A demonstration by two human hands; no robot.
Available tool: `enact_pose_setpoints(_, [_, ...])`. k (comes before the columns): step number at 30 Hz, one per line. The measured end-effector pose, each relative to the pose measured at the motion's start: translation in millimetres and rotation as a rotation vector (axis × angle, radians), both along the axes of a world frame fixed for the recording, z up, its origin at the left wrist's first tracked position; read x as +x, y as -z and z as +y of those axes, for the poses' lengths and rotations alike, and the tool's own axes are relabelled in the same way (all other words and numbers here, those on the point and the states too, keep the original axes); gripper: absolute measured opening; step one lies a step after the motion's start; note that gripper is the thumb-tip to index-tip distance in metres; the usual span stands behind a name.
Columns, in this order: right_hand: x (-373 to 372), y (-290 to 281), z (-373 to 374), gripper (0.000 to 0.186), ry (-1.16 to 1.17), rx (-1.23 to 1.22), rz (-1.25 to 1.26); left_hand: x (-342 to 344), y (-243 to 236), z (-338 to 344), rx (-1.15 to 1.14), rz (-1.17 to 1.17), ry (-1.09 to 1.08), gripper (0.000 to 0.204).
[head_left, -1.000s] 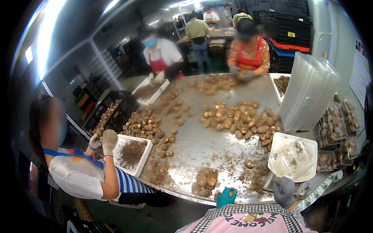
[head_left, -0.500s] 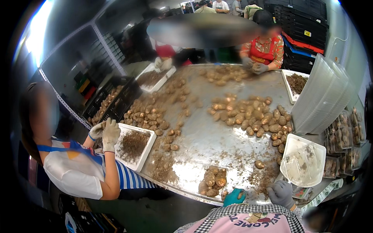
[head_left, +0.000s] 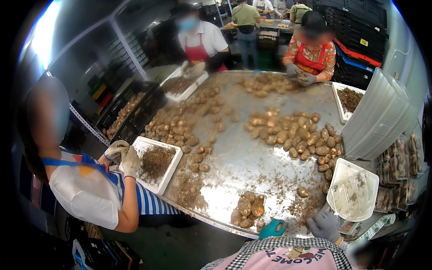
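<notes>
"As far as you can make out, what does the left hand (head_left: pixel 271 230) have?"

"Its teal-gloved fingers close round what looks like a small tuber (head_left: pixel 279 227), low in the frame, right of centre. Just up and left of it lies a gathered cluster of tubers (head_left: pixel 245 208)"

"And the right hand (head_left: pixel 324 225)?"

"Grey glove, fingers curled, farther right near the lower edge; whether anything is inside, I cannot tell"

"How much looks finished?"

"Some, I'd judge: filled clear packs (head_left: pixel 395 165) are stacked at the right. Plenty looks left: a loose heap (head_left: pixel 297 135) right of centre, another pile (head_left: pixel 173 130) left of centre, and one stray tuber (head_left: pixel 303 192) above the hands"

"Any room to move?"

"Mostly mid-frame, where the metal table (head_left: pixel 238 155) lies largely bare between cluster and heap. It's tighter at right: a white basin (head_left: pixel 372 184) with a clear container (head_left: pixel 348 195) in it sits just above the right hand, and a tall stack of clear trays (head_left: pixel 377 118) stands beyond. The table's near edge passes just below the cluster, leaving little margin there"
</notes>
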State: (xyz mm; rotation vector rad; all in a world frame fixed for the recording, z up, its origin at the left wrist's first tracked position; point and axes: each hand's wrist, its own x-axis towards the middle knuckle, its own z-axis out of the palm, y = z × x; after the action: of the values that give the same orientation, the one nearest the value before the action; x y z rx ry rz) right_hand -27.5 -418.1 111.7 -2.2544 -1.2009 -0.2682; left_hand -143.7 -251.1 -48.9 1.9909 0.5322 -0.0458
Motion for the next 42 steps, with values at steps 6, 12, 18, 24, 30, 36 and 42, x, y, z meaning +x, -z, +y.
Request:
enact_pose_setpoints(6, [-2.1,2.2,0.1,0.011,-0.007,0.013,-0.003,-1.1,-12.4,-1.0,-0.015,-0.036,-0.045,0.032])
enact_pose_setpoints(12, [-9.2,-6.0,-8.0,0.011,0.013,0.005,0.007,-3.9,-5.8,-2.8,-0.069,-0.003,-0.077,0.033])
enact_pose_setpoints(18, [-16.0,-4.6,-22.1,0.011,0.013,0.036,-0.005,-3.9,4.2,-7.9,-0.033,-0.071,-0.15,0.029])
enact_pose_setpoints(24, [-27.1,-19.5,-37.3,0.017,0.105,0.149,-0.023,-7.1,28.7,-8.6,0.003,-0.122,-0.17,0.029])
enact_pose_setpoints(30, [-36.9,-28.3,-62.1,0.023,0.24,0.276,-0.041,5.9,17.8,-9.2,-0.014,-0.379,-0.281,0.026])
enact_pose_setpoints(36, [-40.0,-32.5,-90.4,0.019,0.254,0.243,-0.037,30.9,9.8,-14.1,0.39,-0.303,0.017,0.034])
enact_pose_setpoints(42, [-42.2,-25.5,-102.3,0.016,0.277,0.257,-0.039,41.1,10.1,-25.8,0.529,-0.187,0.048,0.036])
